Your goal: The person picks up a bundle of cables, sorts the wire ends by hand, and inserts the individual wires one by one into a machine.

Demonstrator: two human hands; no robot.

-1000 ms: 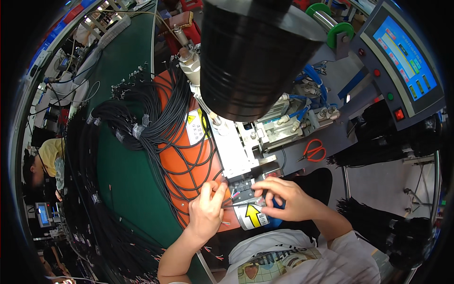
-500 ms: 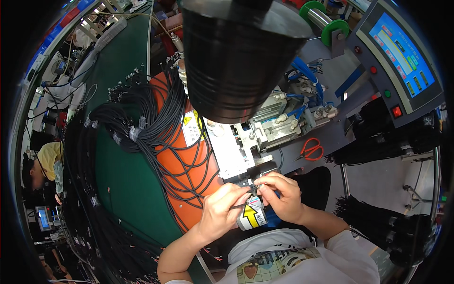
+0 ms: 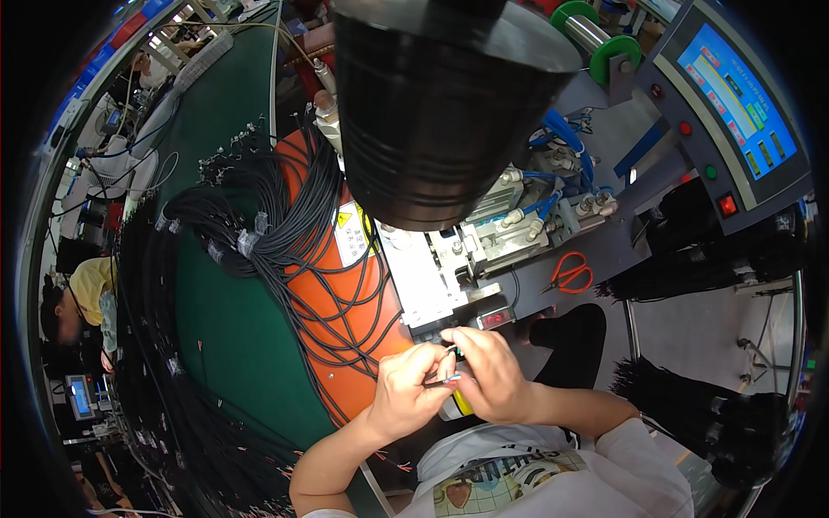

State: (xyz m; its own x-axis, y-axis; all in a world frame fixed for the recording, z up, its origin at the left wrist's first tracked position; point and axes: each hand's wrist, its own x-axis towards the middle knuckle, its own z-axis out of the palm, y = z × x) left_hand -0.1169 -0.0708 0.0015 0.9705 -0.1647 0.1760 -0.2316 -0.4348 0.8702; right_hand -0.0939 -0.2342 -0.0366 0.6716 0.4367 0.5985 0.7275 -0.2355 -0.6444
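My left hand [image 3: 408,390] is closed in a pinch on a thin black cable [image 3: 437,382], whose short coloured wire ends [image 3: 452,378] stick out toward my right hand. My right hand [image 3: 494,380] is curled, its fingertips meeting those of my left hand at the wires. What lies between its fingers is mostly hidden. Just beyond both hands stands the metal bench machine [image 3: 432,289] with its bright plate. Below my right hand, a white and yellow label [image 3: 462,406] shows only in part.
A bundle of black cables [image 3: 259,233] spreads over the orange board [image 3: 319,302] and green mat [image 3: 216,337] at left. Orange-handled scissors [image 3: 570,274] lie to the right. A black cylindrical lamp [image 3: 449,112] hangs overhead. A control screen [image 3: 734,99] stands at far right.
Both hands have drawn back from the machine's front edge toward my body, bringing the cable end along. They now cover most of the arrow label, and a small red display shows beside the machine.
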